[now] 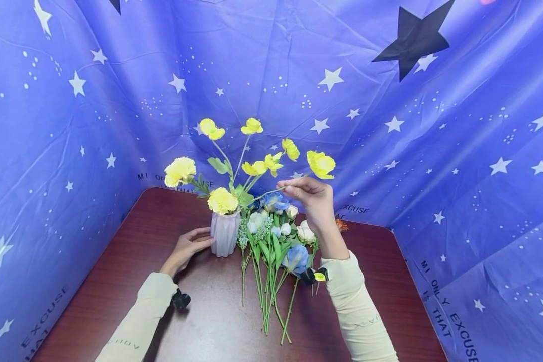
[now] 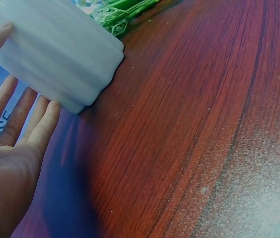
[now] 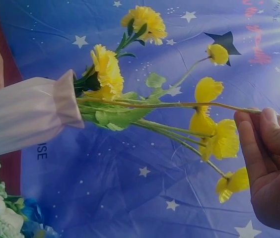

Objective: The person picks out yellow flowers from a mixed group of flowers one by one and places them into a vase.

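- Two pale sleeves, left [image 1: 140,311] and right [image 1: 357,301], enter from the near edge; dark lettering shows on both, and a small black device sits at each wrist.
- The desk [image 1: 208,322] is reddish brown, with visible wood grain and a bright patch of glare on its near part.
- Loose green stems [image 1: 267,291] lie on the desk to the right of the vase, cut ends toward the person.
- At the heads of these stems are a blue flower [image 1: 295,259], a white flower [image 1: 305,232] and others in the same colours.
- The left hand [image 1: 187,249] touches the vase low on its left side; its grip is loose, fingers nearly straight, thumb against the wall.
- The vase [image 1: 224,236] stands upright on the desk, pale and ridged, with a flared mouth.
- Yellow flowers [image 1: 222,200] rise from the vase at differing heights and lean outward, with green leaves among them.
- The right hand [image 1: 314,201] is raised right of the vase; its grip pinches a stem [image 1: 269,192] between thumb and fingers. This stem slants up from the vase mouth.
- An orange flower [image 1: 341,225], partly hidden, lies beyond the right wrist.
- A blue backdrop [image 1: 262,50] with stars and lettering surrounds the desk's far and lateral sides.
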